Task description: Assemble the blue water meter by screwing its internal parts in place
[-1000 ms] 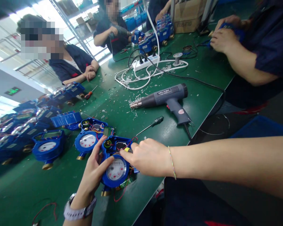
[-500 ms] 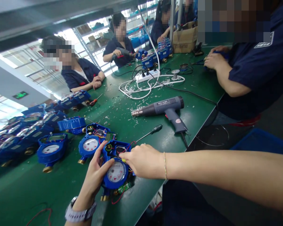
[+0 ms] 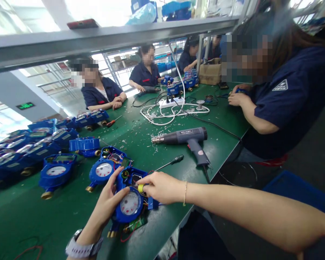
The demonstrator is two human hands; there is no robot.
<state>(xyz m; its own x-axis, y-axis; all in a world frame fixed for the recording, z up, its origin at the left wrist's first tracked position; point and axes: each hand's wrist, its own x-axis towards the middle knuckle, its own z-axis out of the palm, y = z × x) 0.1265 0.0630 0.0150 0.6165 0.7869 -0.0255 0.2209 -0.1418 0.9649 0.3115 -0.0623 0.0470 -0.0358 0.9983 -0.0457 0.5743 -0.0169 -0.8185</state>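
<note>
My left hand (image 3: 108,202) is wrapped around the left side of a blue water meter (image 3: 130,203), thumb on its upper face. The meter lies tilted on the green table, its round dial showing and its upper compartment open over wires and a circuit board. In the fingers of my right hand (image 3: 159,186) is a small yellow-handled screwdriver (image 3: 141,188), its thin shaft pointing into the meter just above the dial. The tip is too small to make out. A green battery (image 3: 135,224) with a red wire sits beneath the meter. A second open water meter (image 3: 103,169) stands just behind.
Several blue meters (image 3: 38,150) crowd the left side. Beyond my hands lie a dark screwdriver (image 3: 170,162), a heat gun (image 3: 182,137) and a white power strip (image 3: 172,103) with cables. A co-worker (image 3: 281,94) sits at the right; other people sit across the table.
The camera view has tilted up, showing more of the shelf overhead. More of the yellow handle shows in my right fingers. Across the table, a person's heat gun is lowered to the tabletop.
</note>
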